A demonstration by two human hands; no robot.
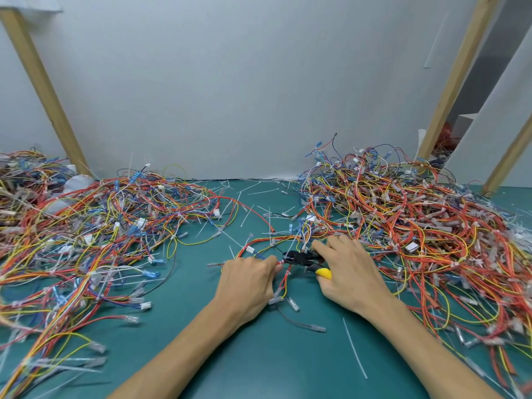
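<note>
**Two hands, one cutter, wires on every side**

Dead centre, the left hand (pixel 247 283) has its fingers curled, pinching a small wire harness (pixel 284 279) at its fingertips – right against the nose of the cutters (pixel 300 258). The right hand (pixel 349 272) is wrapped around the cutters' yellow grips, black head pointing across at the left hand. The harness lies on the green tabletop (pixel 259 358) between the two hands; red and yellow strands trail from it toward the wrists, ending in three clear-sleeved terminals.

And it is crowded! Outside the left hand sprawls one big pile of wires (pixel 86 226); outside the right hand a second heap (pixel 426 226), its edge touching the knuckles. Strands from that heap loop just beyond the fingers of both hands – tangle close on three sides. Cut white ties litter the tabletop beyond the hands, too many to count, and one long tie (pixel 354 348) lies beside the right forearm.

The tally: two hands, one pair of cutters, two piles, three wooden posts – one (pixel 43 90) far beyond the left hand, two (pixel 457 73) (pixel 509 159) beyond the right.
</note>
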